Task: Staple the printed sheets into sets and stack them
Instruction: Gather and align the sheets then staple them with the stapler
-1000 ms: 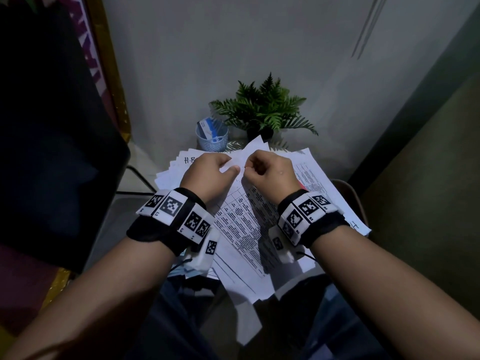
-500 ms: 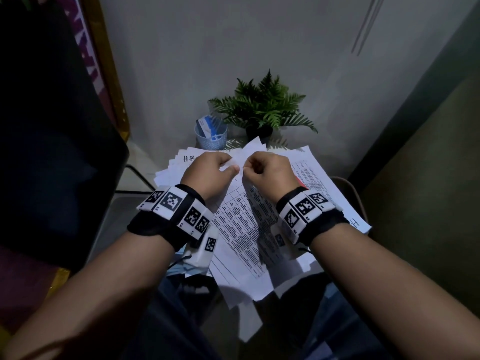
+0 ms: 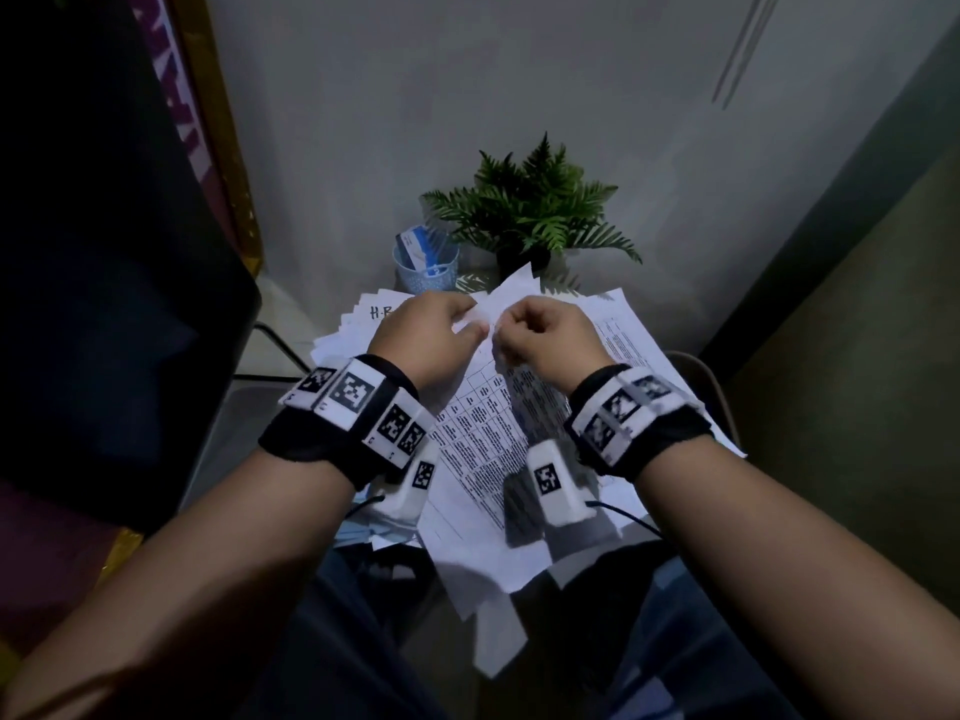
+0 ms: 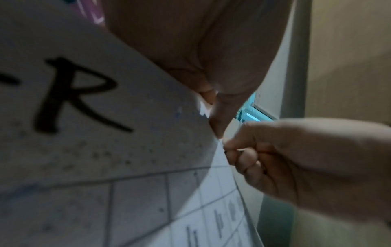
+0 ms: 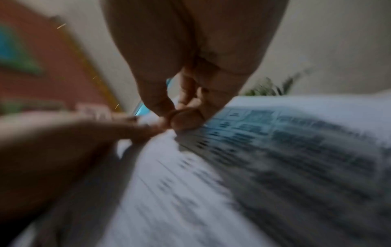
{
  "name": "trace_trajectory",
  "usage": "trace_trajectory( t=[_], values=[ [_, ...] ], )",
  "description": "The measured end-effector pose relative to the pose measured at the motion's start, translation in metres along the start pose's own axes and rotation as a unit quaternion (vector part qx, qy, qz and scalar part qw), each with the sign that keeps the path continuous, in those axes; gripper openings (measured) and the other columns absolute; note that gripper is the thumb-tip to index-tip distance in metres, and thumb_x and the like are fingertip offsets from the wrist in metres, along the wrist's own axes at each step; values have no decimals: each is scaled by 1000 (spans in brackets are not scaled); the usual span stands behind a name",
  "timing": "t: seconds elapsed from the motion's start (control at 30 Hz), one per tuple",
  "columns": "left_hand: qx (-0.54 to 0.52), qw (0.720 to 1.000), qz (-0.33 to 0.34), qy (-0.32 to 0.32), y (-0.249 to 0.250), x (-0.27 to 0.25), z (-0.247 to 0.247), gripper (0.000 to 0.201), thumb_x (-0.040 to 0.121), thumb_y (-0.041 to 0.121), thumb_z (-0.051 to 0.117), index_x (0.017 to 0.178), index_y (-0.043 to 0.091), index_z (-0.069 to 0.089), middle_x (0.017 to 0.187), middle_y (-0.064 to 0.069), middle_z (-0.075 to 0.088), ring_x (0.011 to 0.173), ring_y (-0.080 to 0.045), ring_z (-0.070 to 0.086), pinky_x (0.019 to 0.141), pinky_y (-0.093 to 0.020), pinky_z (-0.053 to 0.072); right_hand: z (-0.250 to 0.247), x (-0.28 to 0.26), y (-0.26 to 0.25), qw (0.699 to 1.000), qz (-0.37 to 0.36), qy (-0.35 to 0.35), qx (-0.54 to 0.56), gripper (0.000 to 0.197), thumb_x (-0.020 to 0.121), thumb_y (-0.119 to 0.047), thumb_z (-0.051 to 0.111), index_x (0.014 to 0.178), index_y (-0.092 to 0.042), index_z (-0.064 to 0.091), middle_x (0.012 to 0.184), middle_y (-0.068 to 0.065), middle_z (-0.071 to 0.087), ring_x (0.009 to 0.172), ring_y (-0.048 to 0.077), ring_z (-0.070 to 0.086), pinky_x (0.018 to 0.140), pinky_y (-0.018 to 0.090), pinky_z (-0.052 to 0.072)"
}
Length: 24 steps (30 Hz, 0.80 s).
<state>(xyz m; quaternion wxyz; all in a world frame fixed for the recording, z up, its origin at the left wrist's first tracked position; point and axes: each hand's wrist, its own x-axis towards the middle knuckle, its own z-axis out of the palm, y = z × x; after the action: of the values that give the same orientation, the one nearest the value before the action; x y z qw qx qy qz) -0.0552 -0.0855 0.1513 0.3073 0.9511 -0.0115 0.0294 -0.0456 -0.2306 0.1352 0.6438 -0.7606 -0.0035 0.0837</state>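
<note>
From the head camera we see the left hand [image 3: 426, 340] and the right hand [image 3: 545, 340] close together above a small table, both pinching the raised top corner of the printed sheets [image 3: 483, 459], whose white tip pokes up between them. The held sheets, printed with a table, slope down toward the person's lap and lie over a looser spread of paper pile [image 3: 628, 330] that covers the table top. Behind the paper stand a pale blue cup [image 3: 427, 272] and a potted fern [image 3: 530, 210] against the wall. Both wrists wear black bands with marker tiles. In the left wrist view, the left hand [image 4: 211, 66] holds the paper edge between thumb and fingertip, and the right hand [image 4: 296, 163] comes in from the side with fingers curled, its thumb and forefinger nipping the same edge right beside the left thumb; the sheet here carries a large hand-drawn letter R and ruled boxes below it. The right wrist view is blurred (we can read little of the print), yet the right hand [image 5: 190, 83] plainly pinches the corner of the printed sheets [image 5: 275, 150] between thumb and finger, and the left hand [image 5: 74, 137] reaches in to meet it at that corner.
</note>
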Motion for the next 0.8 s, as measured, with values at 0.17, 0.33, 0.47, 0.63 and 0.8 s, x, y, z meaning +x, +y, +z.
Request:
trace_trajectory(
  t=[0.17,0.33,0.47,0.63,0.8],
  values=[
    [-102,992,7,-68,0,-1,-8,19,91,29,56,73,23,58,63,14,52,62,6,46,61,-18,34,1,-11,10,977,-157,51,-131,10,80,-4,60,76,-13,60,71,12,63,63,20,57,63,25,47],
    [-119,989,0,-85,-3,-3,-2,28,90,24,57,64,15,55,56,9,47,53,3,41,56,-23,32,6,-7,6,960,-218,69,-162,11,81,-4,61,76,-14,61,74,0,59,68,13,53,65,17,43],
    [-88,994,-16,-55,-10,0,-4,15,91,27,57,83,17,64,78,6,60,79,-8,53,72,-22,35,-9,5,8,982,-128,108,-89,25,81,-6,57,67,-27,52,72,14,65,69,31,63,69,36,54],
    [-70,996,-32,-47,-20,7,-3,23,90,31,58,100,12,67,100,-2,67,99,-19,60,81,-27,41,-58,9,16,979,-68,158,-112,25,76,-2,60,62,-20,50,60,1,60,66,30,66,65,39,55],
    [-41,997,-62,-5,-18,11,-2,41,90,35,56,123,12,61,123,-6,64,114,-19,57,100,-36,43,-140,26,29,945,2,278,-175,27,74,-3,61,60,-20,45,59,-1,53,47,2,56,59,28,54]
  ],
)
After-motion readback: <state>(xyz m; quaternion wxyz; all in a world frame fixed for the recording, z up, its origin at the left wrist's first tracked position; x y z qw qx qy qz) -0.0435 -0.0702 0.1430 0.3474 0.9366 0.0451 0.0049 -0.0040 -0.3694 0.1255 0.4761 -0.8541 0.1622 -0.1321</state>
